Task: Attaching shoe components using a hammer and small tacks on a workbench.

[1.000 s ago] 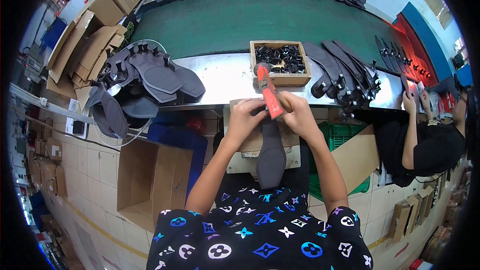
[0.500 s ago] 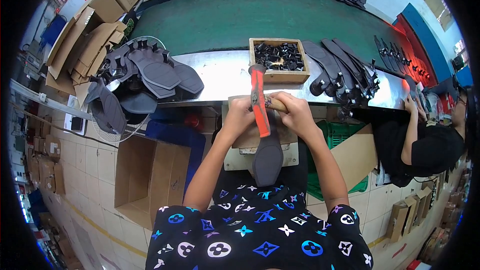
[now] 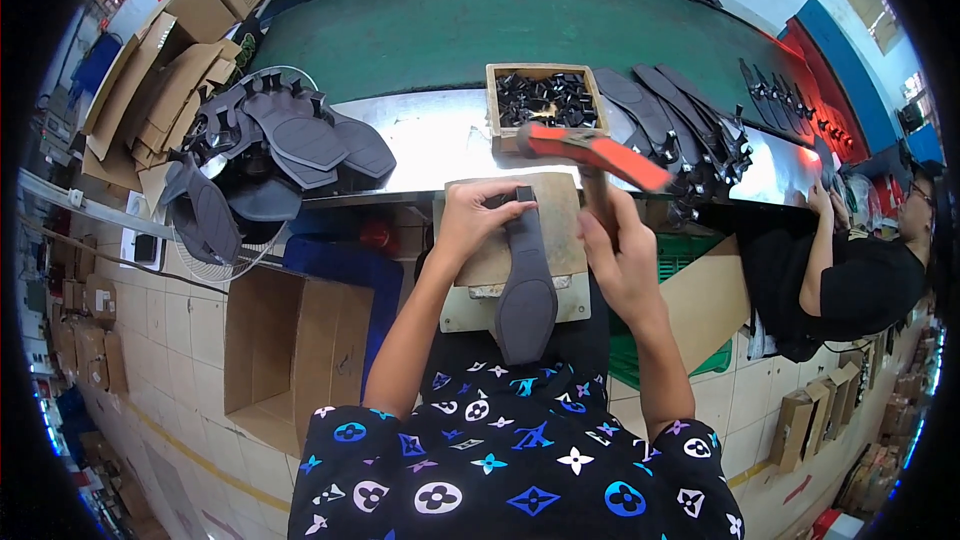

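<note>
A dark grey, paddle-shaped flat piece lies with its narrow end on a worn wooden block in front of me. Its wide end overhangs toward my lap. My left hand pinches the narrow end, where a small black clip sits between thumb and forefinger. To the right, my right hand is closed round the wooden handle of a hammer. The hammer's red head is raised above the block, apart from the piece.
A wooden box of small black clips stands on the metal bench edge. Similar pieces lie right of it; more are heaped at left. Behind runs a green belt. A cardboard box stands lower left. A person works at right.
My hands have separated: the right has moved right with the hammer, whose head has swung from pointing toward me to pointing right. The left now pinches the clip at the piece's end.
</note>
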`<state>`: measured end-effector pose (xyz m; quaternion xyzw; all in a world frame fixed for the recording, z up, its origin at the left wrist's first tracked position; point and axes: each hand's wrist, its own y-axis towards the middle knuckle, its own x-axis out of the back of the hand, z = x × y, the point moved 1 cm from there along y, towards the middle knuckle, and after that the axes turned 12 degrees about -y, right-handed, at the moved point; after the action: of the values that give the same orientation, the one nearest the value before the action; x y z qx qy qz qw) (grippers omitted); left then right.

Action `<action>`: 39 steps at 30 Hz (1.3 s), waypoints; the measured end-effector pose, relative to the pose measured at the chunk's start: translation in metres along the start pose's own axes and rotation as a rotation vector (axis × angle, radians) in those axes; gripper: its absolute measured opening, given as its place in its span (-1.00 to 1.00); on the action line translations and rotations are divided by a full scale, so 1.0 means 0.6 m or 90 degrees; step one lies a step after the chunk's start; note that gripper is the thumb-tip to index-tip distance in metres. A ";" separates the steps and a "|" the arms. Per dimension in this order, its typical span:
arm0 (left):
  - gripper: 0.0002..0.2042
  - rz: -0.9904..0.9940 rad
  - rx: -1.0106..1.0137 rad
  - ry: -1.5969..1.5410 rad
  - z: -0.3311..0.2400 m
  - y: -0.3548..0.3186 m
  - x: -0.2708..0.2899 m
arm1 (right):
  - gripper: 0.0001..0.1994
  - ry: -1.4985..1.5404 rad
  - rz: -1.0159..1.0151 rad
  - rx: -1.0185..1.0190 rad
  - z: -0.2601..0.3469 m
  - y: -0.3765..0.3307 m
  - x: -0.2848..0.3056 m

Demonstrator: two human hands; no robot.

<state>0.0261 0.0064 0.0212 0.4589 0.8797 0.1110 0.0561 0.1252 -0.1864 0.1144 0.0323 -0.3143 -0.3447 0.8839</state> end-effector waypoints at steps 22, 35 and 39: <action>0.00 0.092 -0.020 0.314 -0.006 -0.012 0.014 | -0.66 -0.044 -0.040 0.094 0.079 -0.062 0.078; -0.78 0.188 0.061 -0.016 -0.152 -0.125 -0.027 | -0.55 -0.325 -0.017 0.215 -0.002 -0.023 0.016; -0.77 0.163 0.197 -0.174 -0.220 -0.171 -0.043 | -0.63 -0.499 0.250 0.136 -0.038 -0.026 -0.023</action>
<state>-0.0673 -0.0907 0.1240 0.5808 0.8050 -0.0821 0.0889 0.1214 -0.1933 0.0843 -0.0701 -0.6593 -0.1225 0.7385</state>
